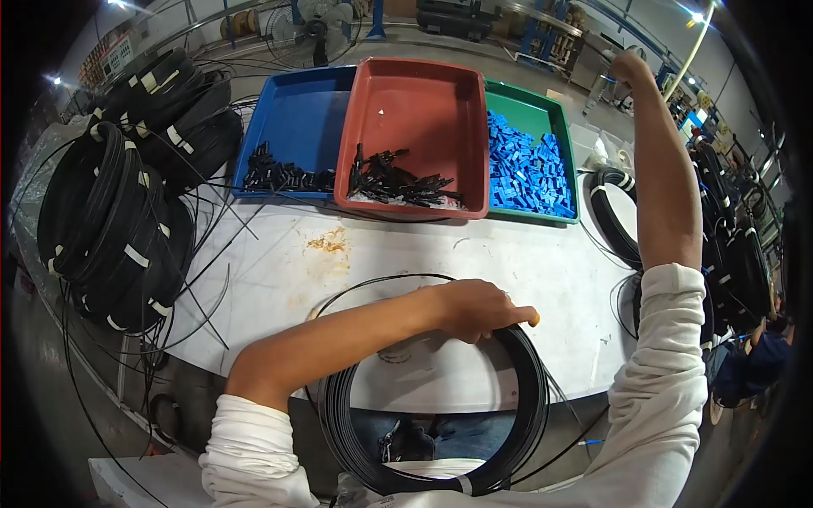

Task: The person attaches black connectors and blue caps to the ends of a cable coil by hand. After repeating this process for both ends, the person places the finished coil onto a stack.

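Note:
A coil of thin black cable [532, 398] rests against my lap at the table's front edge, with a white tape band low on it. My left hand [478, 309] reaches across and is closed over the coil's upper right part; one finger sticks out to the right, with a yellowish tip. High at the right, my right hand [628, 69] is raised at the end of a stretched arm. Its fingers look curled, near a clear object [598, 95]; whether it grips that or something else is too small to tell.
Across the table's back stand a blue tray [301, 102] with black parts, a red tray [415, 93] with black pieces and a green tray [546, 118] full of blue clips. Black cable coils [102, 212] pile up left; another coil [610, 216] lies right. Loose cable ends cross the left side.

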Available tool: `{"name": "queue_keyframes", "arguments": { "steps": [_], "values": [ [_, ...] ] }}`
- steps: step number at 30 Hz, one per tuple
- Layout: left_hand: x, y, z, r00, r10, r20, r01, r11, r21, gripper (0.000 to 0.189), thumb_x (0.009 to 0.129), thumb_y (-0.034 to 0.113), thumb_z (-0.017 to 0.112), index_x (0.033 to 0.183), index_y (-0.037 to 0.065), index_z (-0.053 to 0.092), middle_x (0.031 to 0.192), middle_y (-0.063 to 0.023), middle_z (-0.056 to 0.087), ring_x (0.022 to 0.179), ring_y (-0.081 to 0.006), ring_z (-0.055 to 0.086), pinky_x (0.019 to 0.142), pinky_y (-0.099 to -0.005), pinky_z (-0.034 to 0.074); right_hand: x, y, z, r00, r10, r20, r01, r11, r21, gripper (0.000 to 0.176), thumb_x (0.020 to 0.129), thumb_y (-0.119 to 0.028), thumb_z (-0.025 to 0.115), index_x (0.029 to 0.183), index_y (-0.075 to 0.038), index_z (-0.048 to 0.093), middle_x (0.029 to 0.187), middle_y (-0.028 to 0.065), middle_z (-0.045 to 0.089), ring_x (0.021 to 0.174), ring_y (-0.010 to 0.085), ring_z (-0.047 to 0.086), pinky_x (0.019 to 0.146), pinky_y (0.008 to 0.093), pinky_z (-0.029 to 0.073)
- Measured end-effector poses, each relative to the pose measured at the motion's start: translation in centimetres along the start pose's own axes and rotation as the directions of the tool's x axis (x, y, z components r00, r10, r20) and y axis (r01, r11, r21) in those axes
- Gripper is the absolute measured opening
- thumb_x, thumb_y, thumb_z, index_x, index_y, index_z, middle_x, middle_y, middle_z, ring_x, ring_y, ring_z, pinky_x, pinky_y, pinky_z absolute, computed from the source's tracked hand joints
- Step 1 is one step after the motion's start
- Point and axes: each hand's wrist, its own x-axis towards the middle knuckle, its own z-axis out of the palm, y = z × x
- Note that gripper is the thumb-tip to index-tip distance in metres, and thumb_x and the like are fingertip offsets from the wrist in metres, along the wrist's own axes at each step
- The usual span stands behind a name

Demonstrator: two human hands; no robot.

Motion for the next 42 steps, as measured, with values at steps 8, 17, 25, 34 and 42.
{"name": "queue_keyframes", "arguments": {
  "steps": [8, 17, 25, 34, 42],
  "values": [
    [0.4, -0.2, -0.2, 0.995, -0.094, -0.039, 0.095, 0.995, 0.033, 0.069, 0.077, -0.001, 0.069, 0.136, 0.017, 0.039, 0.079, -0.0117, 0.065, 0.083, -0.0373, 0.067, 0.068, -0.0498, 0.049, -7.9, -17.7, 6.2, 0.841, 0.043, -0.539, 0.253, 0.850, 0.463, 0.014, 0.090, -0.004, 0.053, 0.095, -0.010, 0.064, 0.090, 0.0114, 0.068, 0.087, 0.0279, 0.067, 0.074, 0.0375, 0.051],
    [2.4, -1.6, -0.2, 0.978, -0.157, -0.138, 0.162, 0.987, 0.022, 0.066, 0.079, 0.007, 0.073, 0.138, 0.013, 0.044, 0.087, -0.0163, 0.068, 0.085, -0.0376, 0.068, 0.071, -0.0513, 0.052, -14.4, -27.2, 10.6, 0.957, -0.152, -0.248, 0.286, 0.647, 0.707, 0.017, 0.077, 0.012, 0.066, 0.090, 0.001, 0.063, 0.104, 0.0132, 0.060, 0.094, 0.0311, 0.064, 0.079, 0.0371, 0.054],
    [-6.0, 0.8, -4.5, 0.482, 0.260, -0.837, 0.532, 0.672, 0.515, 0.062, 0.077, 0.037, 0.075, 0.129, 0.013, 0.053, 0.122, -0.0098, 0.061, 0.120, -0.0329, 0.053, 0.104, -0.0439, 0.039, -15.3, -24.9, 11.6, 0.983, -0.169, -0.075, 0.156, 0.535, 0.831, 0.040, 0.076, 0.026, 0.048, 0.104, 0.004, 0.066, 0.103, 0.0115, 0.070, 0.099, 0.0174, 0.066, 0.086, 0.0301, 0.054],
    [-11.4, -4.1, -1.5, 0.442, -0.282, -0.852, 0.643, 0.762, 0.081, 0.045, 0.089, 0.006, 0.058, 0.130, 0.011, 0.039, 0.074, -0.0116, 0.072, 0.065, -0.0341, 0.070, 0.056, -0.0452, 0.055, -16.3, -22.0, 12.3, 0.991, -0.136, 0.020, 0.093, 0.769, 0.632, 0.046, 0.071, 0.010, 0.073, 0.114, -0.004, 0.064, 0.111, 0.0131, 0.067, 0.104, 0.0260, 0.065, 0.090, 0.0363, 0.052],
    [-9.4, -3.8, -2.8, 0.554, -0.427, -0.714, 0.686, 0.720, 0.102, 0.037, 0.087, 0.007, 0.060, 0.117, 0.001, 0.038, 0.078, -0.0130, 0.071, 0.070, -0.0385, 0.067, 0.058, -0.0474, 0.050, -16.4, -34.1, 9.2, 0.839, -0.507, -0.199, 0.492, 0.549, 0.676, 0.042, 0.079, -0.006, 0.075, 0.118, -0.005, 0.059, 0.110, 0.0143, 0.068, 0.106, 0.0336, 0.064, 0.090, 0.0433, 0.051]
  ]
}}
